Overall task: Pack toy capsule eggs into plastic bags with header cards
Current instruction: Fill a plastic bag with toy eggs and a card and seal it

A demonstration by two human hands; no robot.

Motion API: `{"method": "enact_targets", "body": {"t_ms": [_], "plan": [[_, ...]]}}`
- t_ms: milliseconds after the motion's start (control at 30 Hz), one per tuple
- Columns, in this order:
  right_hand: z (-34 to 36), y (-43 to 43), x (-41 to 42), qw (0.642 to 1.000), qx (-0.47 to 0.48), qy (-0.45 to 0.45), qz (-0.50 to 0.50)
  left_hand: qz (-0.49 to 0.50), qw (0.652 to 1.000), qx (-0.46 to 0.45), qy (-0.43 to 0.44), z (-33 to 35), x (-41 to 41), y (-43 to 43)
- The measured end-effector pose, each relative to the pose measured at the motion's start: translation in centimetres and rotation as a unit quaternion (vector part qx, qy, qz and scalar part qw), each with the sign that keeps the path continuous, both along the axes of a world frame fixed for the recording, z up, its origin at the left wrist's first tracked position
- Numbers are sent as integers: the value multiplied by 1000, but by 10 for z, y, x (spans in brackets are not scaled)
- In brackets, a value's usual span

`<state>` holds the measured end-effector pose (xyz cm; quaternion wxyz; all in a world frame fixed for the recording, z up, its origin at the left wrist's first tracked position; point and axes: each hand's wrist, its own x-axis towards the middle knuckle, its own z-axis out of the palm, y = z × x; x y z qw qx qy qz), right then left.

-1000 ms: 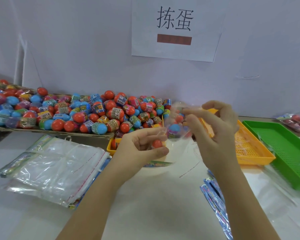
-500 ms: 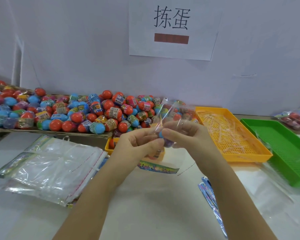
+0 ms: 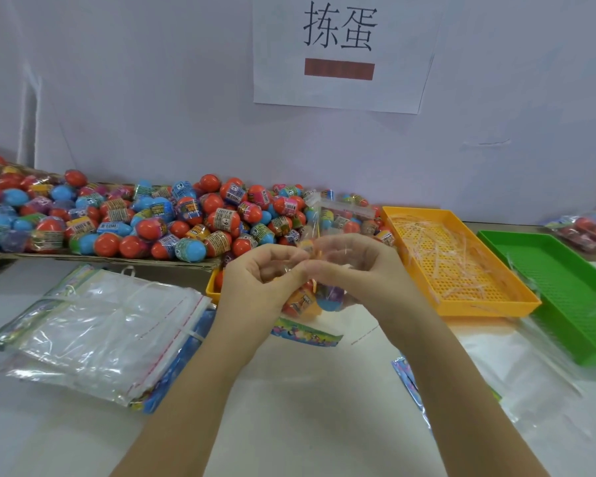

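A clear plastic bag (image 3: 338, 218) with capsule eggs (image 3: 315, 299) inside hangs between my two hands above the table. My left hand (image 3: 255, 287) and my right hand (image 3: 362, 270) both pinch the bag near its middle, fingertips almost touching. The bag's open top sticks up behind my fingers. Its colourful header card (image 3: 307, 335) hangs below my hands. A big heap of red and blue capsule eggs (image 3: 152, 222) lies on cardboard along the back wall.
A stack of empty clear bags (image 3: 100, 328) lies at the left. An orange tray (image 3: 461, 270) holding plastic strips and a green tray (image 3: 572, 297) stand at the right. Packed bags (image 3: 589, 228) sit far right. More header cards (image 3: 406, 376) lie near my right forearm.
My hands came together on the bag and the eggs sank below my fingers. The bag's top now stands up behind my hands.
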<state>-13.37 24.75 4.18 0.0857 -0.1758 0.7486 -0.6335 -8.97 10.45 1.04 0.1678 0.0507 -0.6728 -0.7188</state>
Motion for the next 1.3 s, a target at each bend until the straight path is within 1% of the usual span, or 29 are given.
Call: {"method": "enact_targets", "body": {"t_ms": [33,133,200,267,300,400,500,667,767,833,933,1033,1200,1300], "plan": [[0,0,0,1000,-1,0,-1,7,1000,-1,-1,-1,0,0],[-1,1,0,999,-49,-4,-14,1,1000,23,-12,-2,-1,0],[-1,2,0,997,-76,4,-20,-51,998,30,-27,-2,-1,-3],[-1,1,0,995,-95,14,-33,-109,992,3,-56,-1,1,-3],[-1,0,0,994,-101,16,-39,-119,991,-7,-64,-1,1,-2],[-1,0,-1,994,-101,-11,-50,-88,995,11,-49,-1,1,2],[0,3,-1,995,-79,-49,-37,-71,996,19,-41,-2,0,2],[-2,4,-1,997,-66,-3,-47,-83,993,46,-68,-3,-2,-2],[-3,2,-2,995,-88,15,-35,-114,990,29,-73,-3,-1,-3],[-4,1,0,995,-89,25,-21,-112,991,19,-71,-2,0,-2],[-4,0,-1,997,-75,11,-13,-83,994,31,-67,-1,-1,-2],[-3,1,-1,998,-67,-7,14,-85,994,43,-60,0,-1,-3],[-4,2,-2,998,-61,22,-5,-101,992,65,-50,1,-1,-4],[-5,0,-2,996,-76,34,-17,-101,992,68,-43,0,-1,-5]]}}
